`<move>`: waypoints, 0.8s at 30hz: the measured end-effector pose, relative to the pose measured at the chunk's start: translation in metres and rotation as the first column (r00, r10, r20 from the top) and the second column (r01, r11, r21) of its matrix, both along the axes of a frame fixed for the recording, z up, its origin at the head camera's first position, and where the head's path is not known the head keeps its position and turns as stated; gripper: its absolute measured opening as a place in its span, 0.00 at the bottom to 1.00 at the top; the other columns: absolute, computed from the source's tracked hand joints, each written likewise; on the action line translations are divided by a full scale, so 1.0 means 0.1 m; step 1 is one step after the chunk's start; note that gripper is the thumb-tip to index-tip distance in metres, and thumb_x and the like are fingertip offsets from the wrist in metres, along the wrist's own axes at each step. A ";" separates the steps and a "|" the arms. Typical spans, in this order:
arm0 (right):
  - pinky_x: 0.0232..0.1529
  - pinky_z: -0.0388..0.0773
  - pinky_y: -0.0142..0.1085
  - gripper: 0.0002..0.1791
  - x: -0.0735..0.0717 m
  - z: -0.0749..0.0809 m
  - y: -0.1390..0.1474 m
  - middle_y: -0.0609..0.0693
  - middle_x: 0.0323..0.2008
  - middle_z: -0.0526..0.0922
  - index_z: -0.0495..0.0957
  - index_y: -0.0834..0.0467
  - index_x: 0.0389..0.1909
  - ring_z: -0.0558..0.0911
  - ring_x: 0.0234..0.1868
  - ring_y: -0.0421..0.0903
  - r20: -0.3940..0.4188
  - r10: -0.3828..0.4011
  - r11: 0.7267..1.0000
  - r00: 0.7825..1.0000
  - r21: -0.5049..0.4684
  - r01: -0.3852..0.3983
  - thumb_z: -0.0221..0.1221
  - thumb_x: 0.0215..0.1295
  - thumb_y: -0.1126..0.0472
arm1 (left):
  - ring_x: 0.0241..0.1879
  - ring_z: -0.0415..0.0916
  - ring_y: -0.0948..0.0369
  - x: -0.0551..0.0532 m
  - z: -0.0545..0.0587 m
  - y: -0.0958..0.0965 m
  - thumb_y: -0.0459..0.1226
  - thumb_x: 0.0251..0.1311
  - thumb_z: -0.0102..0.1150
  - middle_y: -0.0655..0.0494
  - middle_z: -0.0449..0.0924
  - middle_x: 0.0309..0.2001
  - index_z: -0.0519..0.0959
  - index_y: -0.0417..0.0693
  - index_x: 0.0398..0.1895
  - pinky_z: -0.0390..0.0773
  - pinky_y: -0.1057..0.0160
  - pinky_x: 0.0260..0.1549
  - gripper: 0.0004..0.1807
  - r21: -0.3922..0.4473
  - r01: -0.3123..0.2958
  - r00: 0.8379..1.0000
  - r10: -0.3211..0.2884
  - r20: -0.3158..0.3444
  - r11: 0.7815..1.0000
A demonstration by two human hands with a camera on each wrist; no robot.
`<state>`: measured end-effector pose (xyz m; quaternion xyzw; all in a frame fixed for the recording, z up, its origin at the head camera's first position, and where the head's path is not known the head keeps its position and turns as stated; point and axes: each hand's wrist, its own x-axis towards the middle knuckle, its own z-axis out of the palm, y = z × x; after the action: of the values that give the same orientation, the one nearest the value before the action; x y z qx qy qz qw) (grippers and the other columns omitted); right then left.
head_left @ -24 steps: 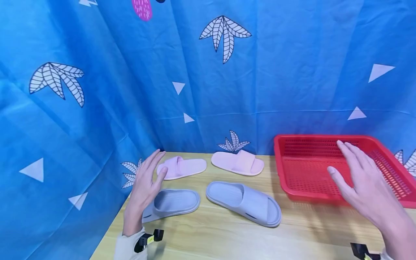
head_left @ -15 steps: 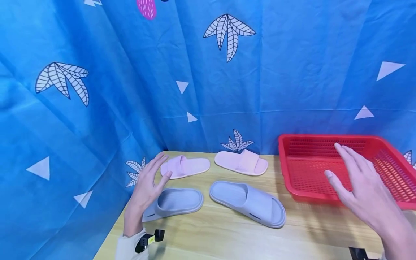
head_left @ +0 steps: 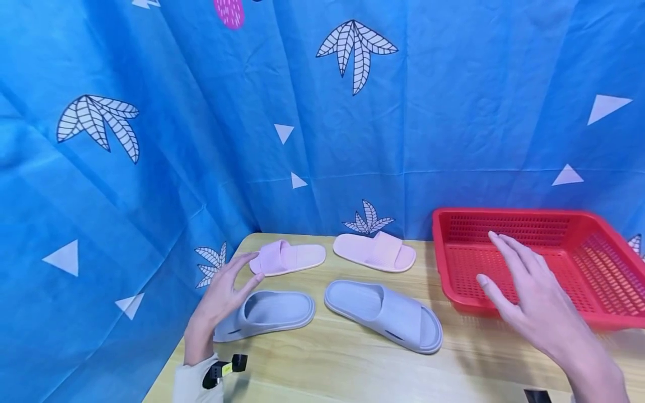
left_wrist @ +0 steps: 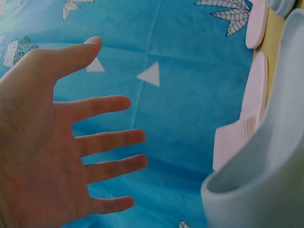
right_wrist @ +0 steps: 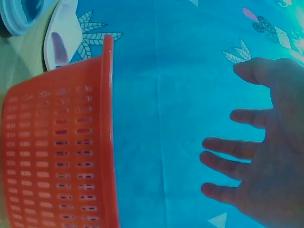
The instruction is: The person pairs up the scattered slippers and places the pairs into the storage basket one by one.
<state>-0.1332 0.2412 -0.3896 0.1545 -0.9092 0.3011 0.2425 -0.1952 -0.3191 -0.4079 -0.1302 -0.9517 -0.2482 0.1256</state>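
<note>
Left hand point(head_left: 218, 299), fingers apart, near a grey slipper point(head_left: 279, 309) by the left edge of the worktop point(head_left: 327, 372), second grey slipper point(head_left: 385, 316) mid-worktop, pink slippers point(head_left: 375, 251) along the back edge, right hand point(head_left: 536, 305), fingers apart, near the basket point(head_left: 514, 212) farther right.

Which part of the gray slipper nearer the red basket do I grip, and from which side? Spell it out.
By the strap of that gray slipper, I'd say: come down from above with the right hand and squeeze across its two sides. The slipper lies flat, right way up on the table, and the strap arches over the footbed, standing highest.
</note>
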 end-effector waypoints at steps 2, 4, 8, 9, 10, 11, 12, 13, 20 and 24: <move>0.62 0.57 0.75 0.48 0.00 -0.01 -0.03 0.63 0.74 0.62 0.55 0.48 0.82 0.62 0.69 0.71 0.001 0.007 1.000 1.000 0.001 -0.007 0.68 0.64 0.57 | 0.73 0.61 0.41 -0.01 -0.03 -0.05 0.56 0.71 0.57 0.44 0.67 0.73 0.69 0.49 0.75 0.60 0.28 0.64 0.35 0.005 0.003 1.000 -0.003 0.031 1.000; 0.60 0.59 0.74 0.48 -0.01 -0.02 -0.07 0.62 0.74 0.63 0.56 0.48 0.81 0.63 0.68 0.70 -0.007 0.015 1.000 1.000 0.007 -0.015 0.69 0.64 0.57 | 0.73 0.61 0.40 -0.02 -0.05 -0.09 0.56 0.71 0.58 0.43 0.66 0.74 0.68 0.49 0.75 0.61 0.28 0.63 0.35 0.013 0.006 0.998 -0.006 0.059 1.000; 0.59 0.63 0.71 0.49 -0.04 -0.04 -0.15 0.60 0.74 0.64 0.57 0.48 0.81 0.65 0.68 0.67 -0.039 0.041 0.999 0.998 0.026 -0.040 0.71 0.61 0.57 | 0.72 0.60 0.38 -0.01 -0.09 -0.17 0.55 0.70 0.59 0.41 0.65 0.74 0.68 0.48 0.75 0.61 0.27 0.63 0.36 0.033 0.010 0.993 -0.014 0.119 0.999; 0.59 0.64 0.70 0.50 -0.05 -0.05 -0.18 0.60 0.74 0.64 0.57 0.48 0.81 0.65 0.68 0.67 -0.045 0.048 0.998 0.998 0.033 -0.047 0.71 0.60 0.57 | 0.72 0.61 0.38 0.00 -0.10 -0.19 0.55 0.70 0.59 0.41 0.65 0.74 0.68 0.48 0.75 0.61 0.27 0.62 0.36 0.043 0.014 0.991 -0.020 0.136 0.999; 0.59 0.64 0.70 0.50 -0.06 -0.06 -0.21 0.60 0.73 0.64 0.57 0.48 0.81 0.65 0.68 0.66 -0.043 0.053 0.998 0.998 0.041 -0.051 0.72 0.59 0.57 | 0.71 0.61 0.37 0.00 -0.12 -0.20 0.55 0.70 0.60 0.41 0.66 0.73 0.68 0.48 0.75 0.61 0.27 0.62 0.36 0.050 0.019 0.988 -0.026 0.151 0.999; 0.59 0.65 0.69 0.50 -0.06 -0.08 -0.23 0.60 0.73 0.65 0.57 0.48 0.81 0.66 0.68 0.66 -0.042 0.057 0.997 0.997 0.047 -0.055 0.72 0.59 0.57 | 0.71 0.62 0.37 0.00 -0.13 -0.22 0.53 0.70 0.60 0.40 0.67 0.73 0.69 0.47 0.75 0.62 0.27 0.62 0.35 0.061 0.028 0.986 -0.037 0.161 0.998; 0.59 0.65 0.69 0.50 -0.07 -0.09 -0.25 0.59 0.73 0.65 0.57 0.48 0.81 0.66 0.68 0.65 -0.036 0.059 0.997 0.998 0.055 -0.057 0.72 0.59 0.56 | 0.70 0.63 0.37 0.00 -0.14 -0.23 0.53 0.70 0.61 0.40 0.67 0.72 0.69 0.46 0.74 0.62 0.27 0.62 0.35 0.072 0.040 0.984 -0.051 0.168 0.997; 0.59 0.66 0.69 0.50 -0.08 -0.11 -0.28 0.59 0.73 0.65 0.57 0.48 0.81 0.66 0.68 0.65 -0.028 0.061 0.996 0.998 0.061 -0.059 0.72 0.59 0.55 | 0.70 0.64 0.37 0.00 -0.15 -0.24 0.52 0.69 0.62 0.39 0.68 0.71 0.69 0.45 0.74 0.63 0.27 0.61 0.35 0.081 0.052 0.983 -0.065 0.174 0.995; 0.55 0.70 0.69 0.50 -0.07 -0.18 -0.38 0.58 0.73 0.65 0.56 0.47 0.81 0.67 0.68 0.62 0.012 0.068 0.993 0.998 0.098 -0.069 0.71 0.60 0.52 | 0.70 0.63 0.36 0.01 -0.21 -0.32 0.51 0.68 0.64 0.38 0.69 0.70 0.70 0.40 0.73 0.63 0.28 0.62 0.36 0.128 0.073 0.965 -0.102 0.240 0.989; 0.57 0.70 0.68 0.51 -0.08 -0.21 -0.41 0.58 0.73 0.65 0.56 0.47 0.81 0.67 0.68 0.62 0.012 0.074 0.991 0.997 0.109 -0.075 0.72 0.59 0.52 | 0.69 0.63 0.35 0.02 -0.20 -0.35 0.51 0.68 0.64 0.39 0.68 0.71 0.69 0.41 0.74 0.63 0.28 0.61 0.37 0.143 0.067 0.948 -0.108 0.299 0.987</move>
<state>-0.1409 0.1997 -0.4104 0.2002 -0.9188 0.2606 0.2185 -0.1934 -0.3537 -0.4284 -0.1240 -0.9344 -0.3328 -0.0261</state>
